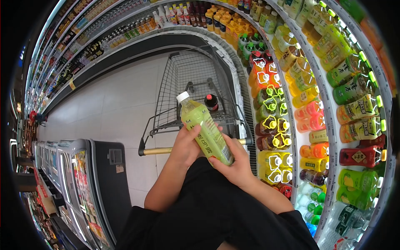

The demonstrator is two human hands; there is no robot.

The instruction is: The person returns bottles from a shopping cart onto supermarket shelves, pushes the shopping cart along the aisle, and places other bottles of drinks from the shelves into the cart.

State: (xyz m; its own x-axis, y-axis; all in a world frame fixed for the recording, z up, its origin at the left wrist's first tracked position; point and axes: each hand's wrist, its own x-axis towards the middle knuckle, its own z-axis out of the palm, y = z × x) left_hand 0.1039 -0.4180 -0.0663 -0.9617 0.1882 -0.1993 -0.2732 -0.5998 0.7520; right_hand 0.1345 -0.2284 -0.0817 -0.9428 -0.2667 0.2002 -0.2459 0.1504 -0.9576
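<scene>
A light green bottle (pixel 204 131) with a white cap is held at a tilt in front of my body, its cap toward the upper left. My left hand (pixel 187 146) wraps round its left side, the thumb on the label. Lower down on the right side, my right hand (pixel 234 157) grips the bottle near its base. Just beyond my hands stands a wire shopping cart (pixel 173 81) with a yellowish handle (pixel 160 151). Inside the cart is a dark bottle (pixel 211 102) with a red cap.
Drink shelves (pixel 329 125) with rows of coloured bottles rise close on the right and curve round the far end. More shelving (pixel 83 46) runs along the upper left. A dark-sided freezer case (pixel 112 183) stands at the lower left, beside the tiled floor (pixel 108 112).
</scene>
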